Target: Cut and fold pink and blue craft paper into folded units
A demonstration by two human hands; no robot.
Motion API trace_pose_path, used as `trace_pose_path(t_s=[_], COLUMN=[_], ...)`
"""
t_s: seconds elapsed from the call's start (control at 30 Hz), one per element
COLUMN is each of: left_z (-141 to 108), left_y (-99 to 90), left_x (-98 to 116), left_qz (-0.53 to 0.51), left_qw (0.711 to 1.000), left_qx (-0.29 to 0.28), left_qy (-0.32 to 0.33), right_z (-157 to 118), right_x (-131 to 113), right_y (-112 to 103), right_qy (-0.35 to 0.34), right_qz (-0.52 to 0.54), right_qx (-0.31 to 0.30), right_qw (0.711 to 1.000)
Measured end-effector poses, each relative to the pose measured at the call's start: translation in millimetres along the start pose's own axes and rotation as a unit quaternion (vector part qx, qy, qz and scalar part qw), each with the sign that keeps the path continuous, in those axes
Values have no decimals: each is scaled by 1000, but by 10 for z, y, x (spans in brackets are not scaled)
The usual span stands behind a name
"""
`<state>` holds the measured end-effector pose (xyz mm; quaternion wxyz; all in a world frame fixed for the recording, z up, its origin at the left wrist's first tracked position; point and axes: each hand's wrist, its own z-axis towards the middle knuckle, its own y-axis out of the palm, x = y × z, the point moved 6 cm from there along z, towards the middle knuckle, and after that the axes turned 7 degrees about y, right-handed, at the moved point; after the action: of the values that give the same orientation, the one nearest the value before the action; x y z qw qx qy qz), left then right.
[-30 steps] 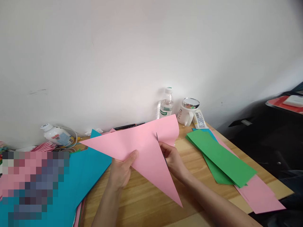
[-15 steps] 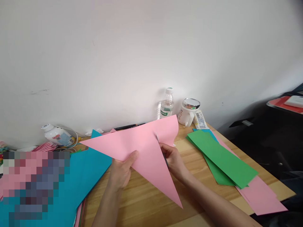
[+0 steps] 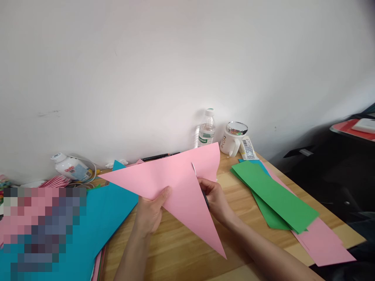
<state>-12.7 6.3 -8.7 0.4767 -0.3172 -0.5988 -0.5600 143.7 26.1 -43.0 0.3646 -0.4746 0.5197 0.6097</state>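
Note:
A large sheet of pink paper (image 3: 175, 175) is held up over the wooden table, its left end and lower tip both pointed. My left hand (image 3: 152, 208) grips its lower edge, thumb on the front and fingers behind. On the right, my right hand (image 3: 215, 197) is closed round the dark handle of a pair of scissors (image 3: 206, 199). A thin blade stands out against the paper, at the top of a cut running down to the lower tip. The flap right of the cut curls away. Much of the scissors is hidden behind the paper and fingers.
Green paper strips (image 3: 275, 195) and pink strips (image 3: 328, 244) lie at the right. Blue paper (image 3: 108, 218) covers the left side. Along the wall stand a water bottle (image 3: 207, 128), a white mug (image 3: 232, 142) and a tipped white bottle (image 3: 73, 168). Part of the lower left is pixelated.
Hardly anything differs. My right hand and the scissors have shifted very slightly, and a bit more of the blade shows. My left hand stays put on the pink paper.

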Motion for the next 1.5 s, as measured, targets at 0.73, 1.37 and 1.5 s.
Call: trace_pose_path(t_s=[0.73,1.37,1.5], left_z=[-19,-32,-40], left_y=[22,8,5], left_x=[-39,-117,-124], left_qz=[3,0,-2], left_qw=[1000,998,998], left_qx=[-9,-21,-15], left_qy=[-28,-51,-63], right_z=[16,10,10], right_x=[-64,-87,-82], right_y=[-28,-55,-61], right_qy=[-27,-32,-27], right_qz=[-41,-37,-34], right_qx=[5,20,23], right_qw=[999,999,999])
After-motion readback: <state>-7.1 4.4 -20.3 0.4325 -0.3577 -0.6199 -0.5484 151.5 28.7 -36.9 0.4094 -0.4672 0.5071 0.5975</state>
